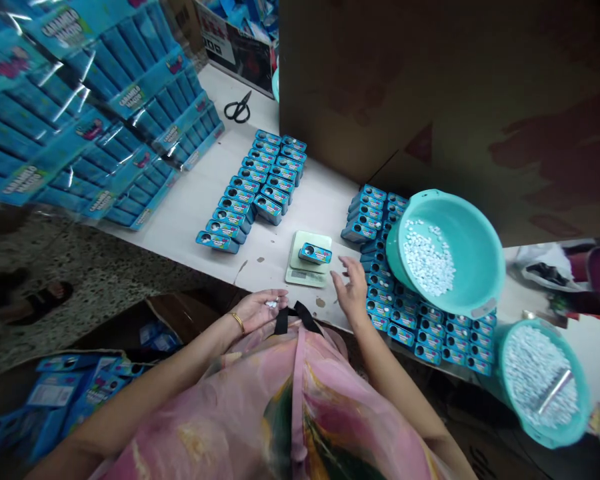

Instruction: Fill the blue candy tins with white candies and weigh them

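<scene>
Blue box (316, 253) is lying just left of and slightly beyond the right hand (353, 291), the nearer one, its long axis running crosswise toward the fingertips. That hand is reaching forward, thumb and fingers parting, gripping nothing visible. The left hand (254, 311) is turning palm up, its fingers loosely holding white pellets (272, 304). Ahead between both hands' fingers, a scale (304, 275) is supporting the box.

Boxes (269, 208) flank an open strip of tabletop (323, 193).
</scene>
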A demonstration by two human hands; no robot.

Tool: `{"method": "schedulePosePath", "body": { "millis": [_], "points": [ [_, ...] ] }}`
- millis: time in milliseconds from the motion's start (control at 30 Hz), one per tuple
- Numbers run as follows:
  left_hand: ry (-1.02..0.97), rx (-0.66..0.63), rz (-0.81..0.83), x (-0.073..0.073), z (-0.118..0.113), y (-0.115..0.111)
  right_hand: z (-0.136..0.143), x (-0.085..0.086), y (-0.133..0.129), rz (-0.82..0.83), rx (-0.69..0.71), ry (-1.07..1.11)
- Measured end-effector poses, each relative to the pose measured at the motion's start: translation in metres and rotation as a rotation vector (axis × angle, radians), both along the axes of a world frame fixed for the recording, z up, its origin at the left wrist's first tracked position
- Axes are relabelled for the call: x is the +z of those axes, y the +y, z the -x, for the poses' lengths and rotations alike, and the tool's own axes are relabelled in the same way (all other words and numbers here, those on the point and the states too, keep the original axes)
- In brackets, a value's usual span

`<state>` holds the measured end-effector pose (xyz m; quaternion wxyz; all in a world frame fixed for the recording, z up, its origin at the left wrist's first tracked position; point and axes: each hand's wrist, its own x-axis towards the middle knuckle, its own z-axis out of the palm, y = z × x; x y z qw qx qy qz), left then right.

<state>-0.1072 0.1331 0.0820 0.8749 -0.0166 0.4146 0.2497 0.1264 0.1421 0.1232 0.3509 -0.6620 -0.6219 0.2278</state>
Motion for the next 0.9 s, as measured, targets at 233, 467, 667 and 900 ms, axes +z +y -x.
{"method": "schedulePosePath", "body": {
  "millis": [233,467,667,900],
  "points": [
    [0.118,0.118,-0.020,-0.013,0.035,-0.005,-0.005,-0.016,0.044,0.079,0.193,-0.403],
    [0.222,0.227,-0.055,-0.022,0.073,-0.014,0.027,-0.016,0.058,0.136,0.309,-0.481],
    [0.254,0.303,-0.073,-0.016,0.080,0.000,0.117,-0.024,0.127,0.138,0.370,-0.517],
    [0.261,0.288,-0.102,-0.024,0.089,0.014,0.078,-0.038,0.124,0.045,0.219,-0.491]
  ]
}}
